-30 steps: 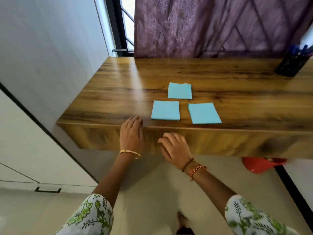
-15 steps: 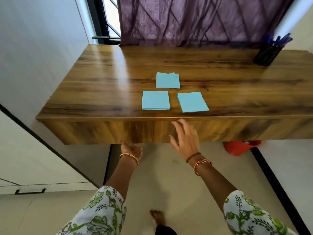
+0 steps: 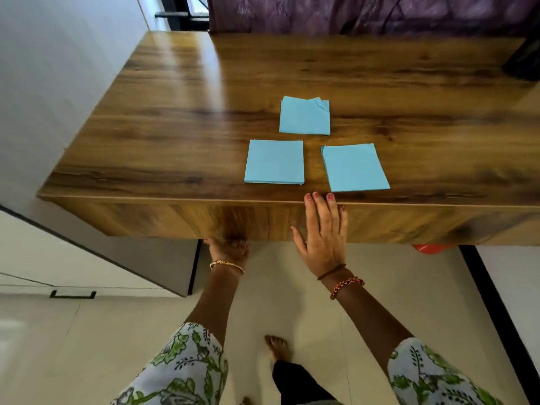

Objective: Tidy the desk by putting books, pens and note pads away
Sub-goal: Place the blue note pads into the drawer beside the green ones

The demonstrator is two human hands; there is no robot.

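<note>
left hand point(image 3: 228, 249) | fingers hidden under desk point(image 3: 181, 118) (grip unclear)

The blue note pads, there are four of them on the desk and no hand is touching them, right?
Not quite: the head view shows three blue note pads, not four: one at the back, one front left, one front right. The rest holds: they lie on the desk, and neither hand touches them.

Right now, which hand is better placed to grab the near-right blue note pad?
Right. The right hand lies flat on the desk front, fingers at the top edge just short of the near-right note pad. The left hand is curled under the desk's bottom edge.
</note>
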